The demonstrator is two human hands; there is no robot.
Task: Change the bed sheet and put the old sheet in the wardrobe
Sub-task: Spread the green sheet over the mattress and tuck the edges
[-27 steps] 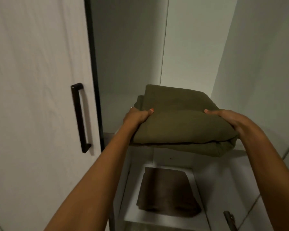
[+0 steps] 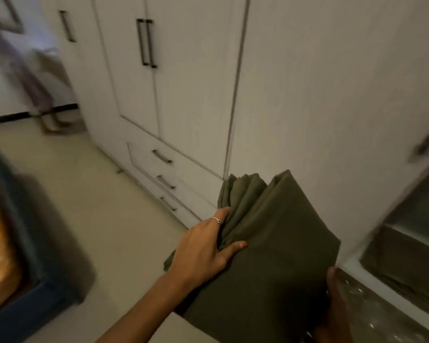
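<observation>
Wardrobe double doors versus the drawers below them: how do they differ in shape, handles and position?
The double doors are tall upright panels; the drawers are low, wide fronts stacked beneath them. The doors carry long vertical dark handles side by side at their meeting edge; each drawer has a short handle running along its width. All are shut, with the same pale finish and dark handles.
</observation>
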